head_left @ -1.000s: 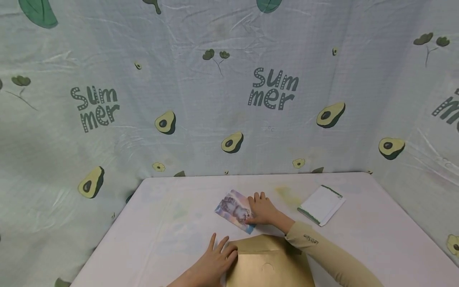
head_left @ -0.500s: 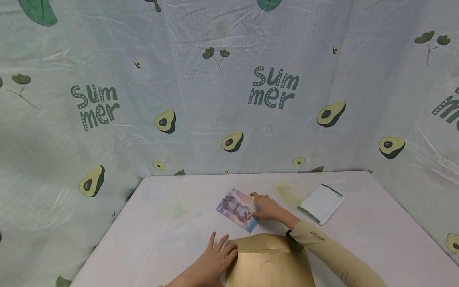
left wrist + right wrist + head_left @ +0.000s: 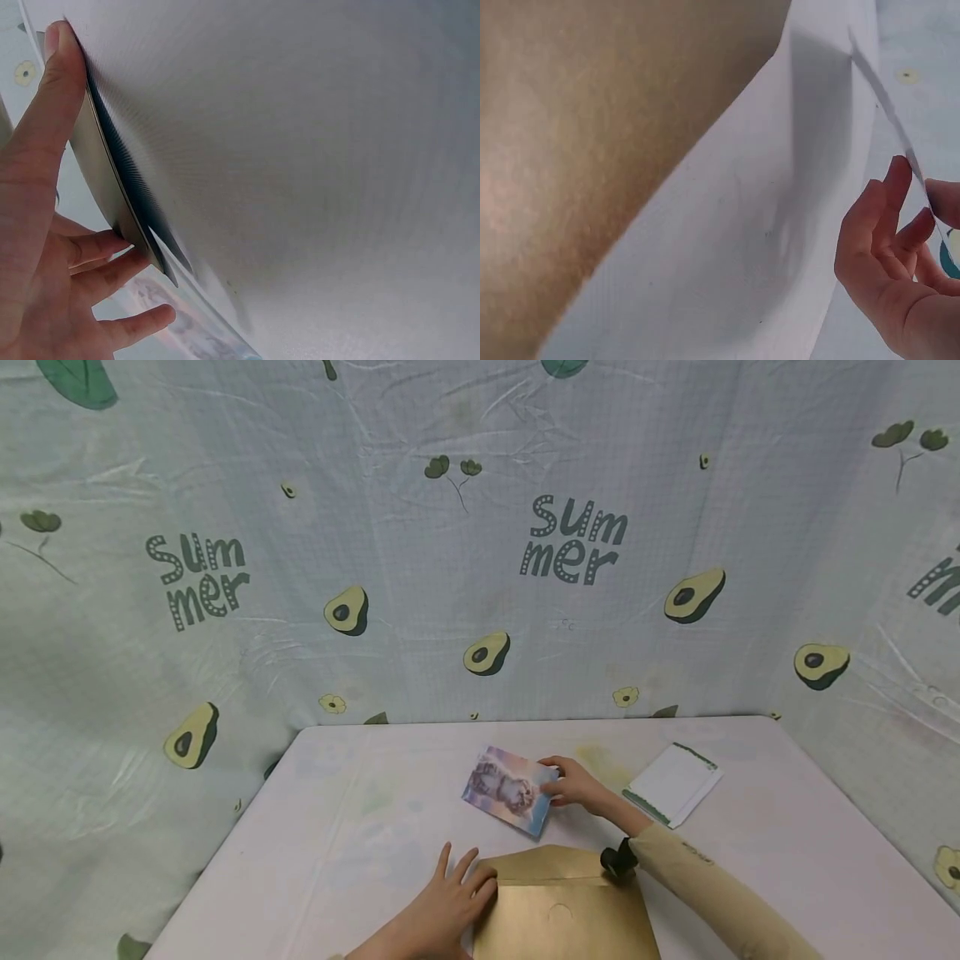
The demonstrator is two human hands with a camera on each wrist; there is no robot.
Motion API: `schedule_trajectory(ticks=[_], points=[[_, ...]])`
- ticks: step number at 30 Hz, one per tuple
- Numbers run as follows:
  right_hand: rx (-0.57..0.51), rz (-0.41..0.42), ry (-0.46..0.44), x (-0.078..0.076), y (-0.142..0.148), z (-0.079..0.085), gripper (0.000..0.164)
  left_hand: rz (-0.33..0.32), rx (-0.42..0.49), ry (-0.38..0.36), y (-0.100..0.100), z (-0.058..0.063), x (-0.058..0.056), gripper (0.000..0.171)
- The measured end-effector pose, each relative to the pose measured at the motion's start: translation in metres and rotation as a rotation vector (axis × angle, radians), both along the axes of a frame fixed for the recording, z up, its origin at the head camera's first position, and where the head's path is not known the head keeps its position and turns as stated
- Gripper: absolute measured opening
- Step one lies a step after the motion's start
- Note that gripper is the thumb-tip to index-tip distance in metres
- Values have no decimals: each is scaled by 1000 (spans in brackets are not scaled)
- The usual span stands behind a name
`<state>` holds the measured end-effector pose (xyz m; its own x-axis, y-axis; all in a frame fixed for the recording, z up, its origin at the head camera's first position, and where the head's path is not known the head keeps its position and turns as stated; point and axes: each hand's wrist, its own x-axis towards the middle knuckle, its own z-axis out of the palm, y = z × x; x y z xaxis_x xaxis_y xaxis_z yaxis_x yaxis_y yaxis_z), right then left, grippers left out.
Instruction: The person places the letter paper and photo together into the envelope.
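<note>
A gold envelope (image 3: pixel 567 918) lies at the near edge of the view with its pointed flap turned away from the person. My left hand (image 3: pixel 447 902) rests along its left side, fingers spread; in the left wrist view the thumb and some fingertips (image 3: pixel 133 251) touch the envelope's edge. Beyond the envelope, my right hand (image 3: pixel 576 783) pinches the right edge of a pink-and-blue picture card (image 3: pixel 504 787). In the right wrist view the card (image 3: pixel 885 101) shows edge-on as a thin sheet between thumb and fingers, tilted up, with a shadow beneath.
A white pad or card with a green border (image 3: pixel 672 783) lies on the pale table (image 3: pixel 360 827), right of the right hand. A fabric sheet (image 3: pixel 405 543) printed with avocados hangs behind the table. A black wrist device (image 3: pixel 619 858) is over the envelope's right corner.
The right hand has moved right along the card to its edge and now pinches it. The card has shifted slightly right and its right side has risen. The left hand stays put.
</note>
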<state>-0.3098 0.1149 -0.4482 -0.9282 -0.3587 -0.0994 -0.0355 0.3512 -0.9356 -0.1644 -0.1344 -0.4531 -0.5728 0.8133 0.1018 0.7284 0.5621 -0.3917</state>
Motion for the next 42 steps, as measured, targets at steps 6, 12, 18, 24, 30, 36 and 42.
schedule_trajectory(ticks=[6,12,18,24,30,36,42], points=[[-65,53,-31,7,14,12,48,6,-6,-6,1,0,0,88],[-106,101,-30,14,27,23,51,5,6,10,1,2,0,89],[-90,106,-12,22,43,23,48,0,7,-4,0,2,2,86],[-53,93,-6,32,61,17,46,12,-9,-3,0,1,3,86],[-60,100,-34,40,77,13,44,22,-4,-8,1,3,3,86],[-34,81,-55,48,93,11,46,29,-13,-23,1,4,2,88],[-13,74,-66,54,108,9,48,30,-36,10,1,5,3,89]])
